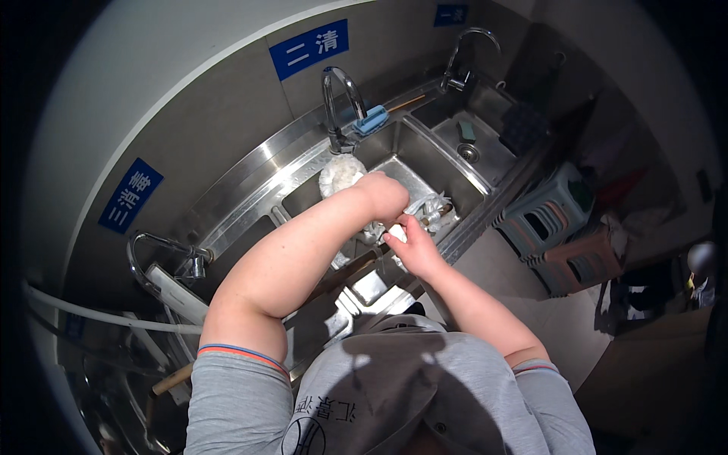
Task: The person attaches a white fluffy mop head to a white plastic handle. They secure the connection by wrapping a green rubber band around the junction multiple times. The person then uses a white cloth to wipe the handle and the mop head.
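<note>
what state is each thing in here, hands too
left hand: bent, fingers hidden
right hand: closed on a white item
clear plastic: crumpled
green sponge: lying in right sink
drain: uncovered
plastic stools: stacked
middle faucet: flow unclear

We are seeing white characters standing on a large blue sign (309, 50) behind the middle tap (329, 105) and on a tilted blue plate (130, 196) further left. A small blue placard (450, 15) is showing fainter lettering. Dark characters are running upside down across the grey shirt (470, 371).
</note>
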### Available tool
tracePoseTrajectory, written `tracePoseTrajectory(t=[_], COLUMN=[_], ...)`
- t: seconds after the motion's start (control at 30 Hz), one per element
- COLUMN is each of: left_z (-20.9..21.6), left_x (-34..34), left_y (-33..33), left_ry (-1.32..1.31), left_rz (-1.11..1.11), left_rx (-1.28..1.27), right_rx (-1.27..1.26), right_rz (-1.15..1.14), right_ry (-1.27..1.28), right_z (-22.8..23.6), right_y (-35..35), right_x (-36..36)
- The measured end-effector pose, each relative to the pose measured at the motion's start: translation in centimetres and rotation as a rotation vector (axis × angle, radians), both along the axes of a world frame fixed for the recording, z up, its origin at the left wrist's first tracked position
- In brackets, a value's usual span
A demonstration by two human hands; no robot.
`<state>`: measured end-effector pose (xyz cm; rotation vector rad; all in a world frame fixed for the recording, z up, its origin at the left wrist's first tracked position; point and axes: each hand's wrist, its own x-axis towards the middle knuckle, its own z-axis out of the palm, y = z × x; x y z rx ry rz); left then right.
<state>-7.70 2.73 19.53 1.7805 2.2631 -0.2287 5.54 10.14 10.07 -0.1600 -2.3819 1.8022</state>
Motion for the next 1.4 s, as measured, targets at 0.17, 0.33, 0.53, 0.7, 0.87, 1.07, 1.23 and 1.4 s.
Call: tracePoseTrajectory(t=[0.17,0.33,0.53,0.7,0.87,1.07,1.23,1.4], left_z=[2.7,9.4,1.4,-7.5,-9.2,-9.9,-10.6,-10.8], left_x=[0.7,3.1,5.6,5.4,5.0,3.6,3.9,4.8], left_y=[-0.4,-2.8,-11.3,-8.3,-5.4,-5.3,-4.8,-3.2], left_ry=[-0.075,-0.180,-1.069,-1.222,-1.880,-1.398,-1.323,-1.299], left_rz=[0.039,0.038,0.447,0.810,0.555,0.642,0.806,0.944], left_rx=[-0.098,0.976,0.185,0.710,1.040,0.881,0.788,0.855], right_rx=[-0.200,-0.203,-0.269,-0.397,-0.404,-0.215,0.104,0.097], right_rz=[0.060,0.053,0.089,0.084,0.092,0.063,-0.114,-0.154], right_ry=[-0.013,-0.236,-0.166,-0.212,-0.277,-0.134,-0.154,-0.126], right_z=[0.1,1.9,2.8,2.7,1.9,0.8,-1.0,-0.1], right_y=[0.0,0.7,0.3,0.2,0.5,0.2,0.9,1.4], right_x=[0.0,0.1,0.1,0.1,-0.1,0.1,0.4,0.8])
